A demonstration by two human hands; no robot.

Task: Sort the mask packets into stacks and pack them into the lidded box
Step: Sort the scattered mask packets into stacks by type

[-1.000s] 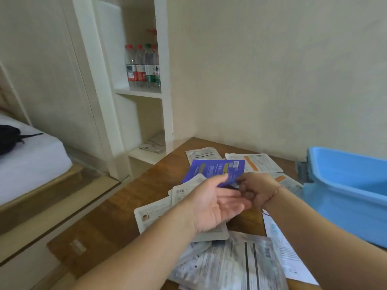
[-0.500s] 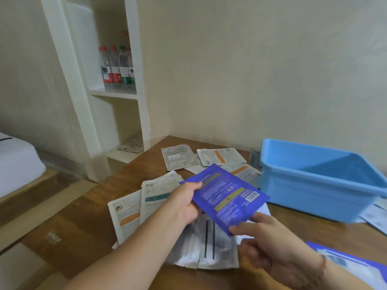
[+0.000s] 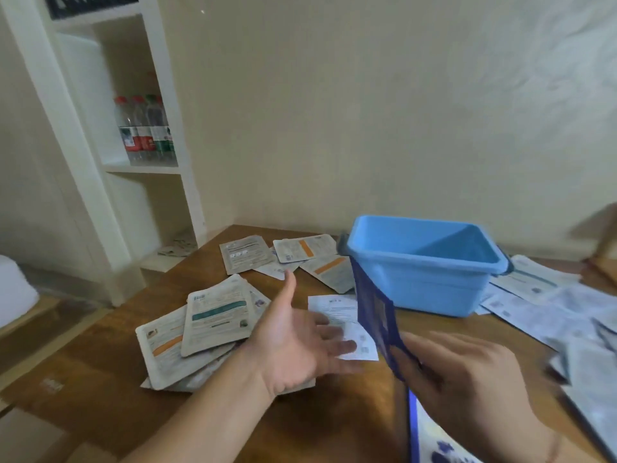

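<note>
blue packet [image 3: 374, 305] swung upright above right hand [image 3: 467, 389] grip.

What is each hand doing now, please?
Left hand: open, holding nothing.
Right hand: holding the blue packet.

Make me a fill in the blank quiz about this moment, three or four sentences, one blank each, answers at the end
The right hand pinches a packet coloured ____.
The left hand holds ____.
The box on the table is coloured ____.
The bottles stand on a ____.

Missing words: dark blue; nothing; light blue; shelf
</note>
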